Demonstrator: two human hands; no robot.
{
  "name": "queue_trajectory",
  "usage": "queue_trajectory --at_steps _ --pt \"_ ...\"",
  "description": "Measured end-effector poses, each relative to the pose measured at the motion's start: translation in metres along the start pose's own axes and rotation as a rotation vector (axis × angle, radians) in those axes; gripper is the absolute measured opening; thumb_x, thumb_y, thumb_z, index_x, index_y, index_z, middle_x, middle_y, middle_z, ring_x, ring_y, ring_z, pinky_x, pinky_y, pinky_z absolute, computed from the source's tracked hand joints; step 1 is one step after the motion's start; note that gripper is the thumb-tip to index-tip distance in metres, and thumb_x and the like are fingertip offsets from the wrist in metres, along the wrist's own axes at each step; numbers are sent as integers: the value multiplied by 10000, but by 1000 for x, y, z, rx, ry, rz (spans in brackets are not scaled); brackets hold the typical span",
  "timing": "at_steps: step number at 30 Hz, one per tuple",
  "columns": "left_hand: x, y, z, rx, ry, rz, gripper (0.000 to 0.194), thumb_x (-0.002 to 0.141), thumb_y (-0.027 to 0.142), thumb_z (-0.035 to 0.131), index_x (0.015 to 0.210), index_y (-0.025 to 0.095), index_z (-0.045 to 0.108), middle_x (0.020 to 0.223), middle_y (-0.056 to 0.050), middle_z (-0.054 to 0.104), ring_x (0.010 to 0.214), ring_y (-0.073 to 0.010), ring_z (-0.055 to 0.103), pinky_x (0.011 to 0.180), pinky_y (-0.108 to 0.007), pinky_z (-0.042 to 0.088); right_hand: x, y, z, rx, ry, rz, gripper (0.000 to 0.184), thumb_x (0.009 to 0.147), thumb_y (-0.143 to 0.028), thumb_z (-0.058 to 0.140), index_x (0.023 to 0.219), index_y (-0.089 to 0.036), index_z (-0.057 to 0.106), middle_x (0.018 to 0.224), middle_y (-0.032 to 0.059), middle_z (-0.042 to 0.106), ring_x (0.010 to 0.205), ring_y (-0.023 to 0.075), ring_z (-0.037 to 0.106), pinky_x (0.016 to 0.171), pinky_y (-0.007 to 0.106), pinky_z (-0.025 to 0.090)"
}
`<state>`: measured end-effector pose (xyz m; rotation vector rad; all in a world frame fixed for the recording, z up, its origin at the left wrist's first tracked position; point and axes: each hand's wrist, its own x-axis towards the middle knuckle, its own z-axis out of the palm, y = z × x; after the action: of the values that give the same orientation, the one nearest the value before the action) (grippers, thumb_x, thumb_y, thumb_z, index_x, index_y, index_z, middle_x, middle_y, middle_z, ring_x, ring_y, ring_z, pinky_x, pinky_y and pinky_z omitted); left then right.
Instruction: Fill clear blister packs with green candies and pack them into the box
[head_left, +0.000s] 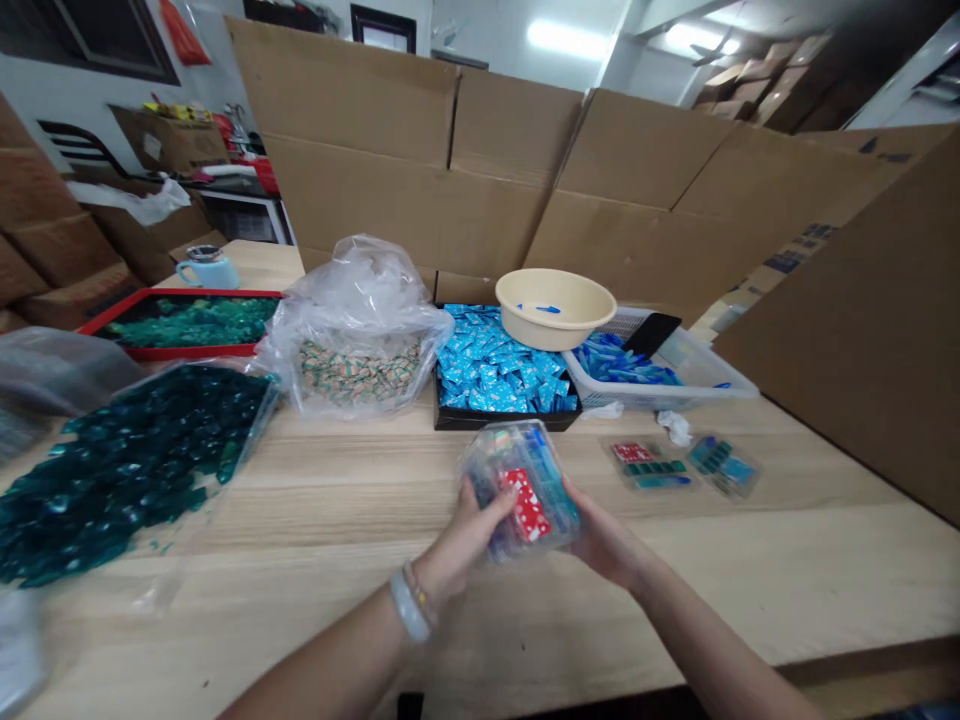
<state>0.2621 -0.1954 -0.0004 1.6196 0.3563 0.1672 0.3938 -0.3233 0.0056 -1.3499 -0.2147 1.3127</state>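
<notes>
Plastic bag of red-and-blue packets between left hand, right hand

Wooden table | teal pods, probably detergent | black tray | 2 packs

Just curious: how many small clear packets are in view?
3: one packet between the left hand and right hand; a red-and-green one and a blue one on the table. Others may be hidden.
</notes>
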Motion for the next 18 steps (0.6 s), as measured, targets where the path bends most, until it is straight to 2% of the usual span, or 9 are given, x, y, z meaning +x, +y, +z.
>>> queue_trajectory --at_steps 3,5,7,9,11,15,18 --pt "43 10 -6 -250 -133 -127 478 773 332 493 1211 179 376 1131 -84 549 968 -192 553 801 -327 470 -14 22 15 185 144 -26 565 760 -606 322 1205 -270 414 1195 63 518 1075 227 479 885 431 327" --pt "69 16 -20 -204 -261 -180 442 734 341 538 1125 143 482 1020 -86 608 874 -204 589 763 -338 473 -14 32 26 264 197 -104 594 751 -628 303 1244 -300 350 1263 52 449 1101 227 453 876 429 336" --pt "89 22 -34 2 -260 -158 448 689 366 580 1065 126 537 970 -83 624 852 -217 590 753 -340 463 -7 39 35 309 213 -184 611 742 -635 315 1274 -337 279 1324 32 368 1122 227 427 869 422 343" --pt "102 30 -44 300 -166 -38 449 647 376 615 1021 133 568 961 -73 624 880 -229 572 775 -340 443 1 43 43 317 232 -228 632 724 -637 357 1284 -377 221 1359 9 303 1138 228 405 866 412 347" --pt "108 41 -45 587 -73 129 398 655 370 605 983 145 589 954 -66 621 900 -230 556 801 -341 420 8 46 48 295 245 -236 658 706 -637 395 1285 -409 180 1372 -8 275 1145 224 394 862 399 350" --pt "115 60 -25 915 15 428 249 766 295 480 947 182 607 948 -55 596 919 -188 526 833 -306 386 8 50 48 217 245 -239 687 716 -630 389 1304 -399 119 1358 10 300 1136 214 403 871 396 341" --pt "119 67 -6 1076 20 454 214 783 244 444 838 185 643 889 -60 576 876 -178 514 812 -294 386 2 55 36 157 317 -218 704 722 -630 367 1319 -345 125 1371 45 265 1142 230 394 877 407 340"
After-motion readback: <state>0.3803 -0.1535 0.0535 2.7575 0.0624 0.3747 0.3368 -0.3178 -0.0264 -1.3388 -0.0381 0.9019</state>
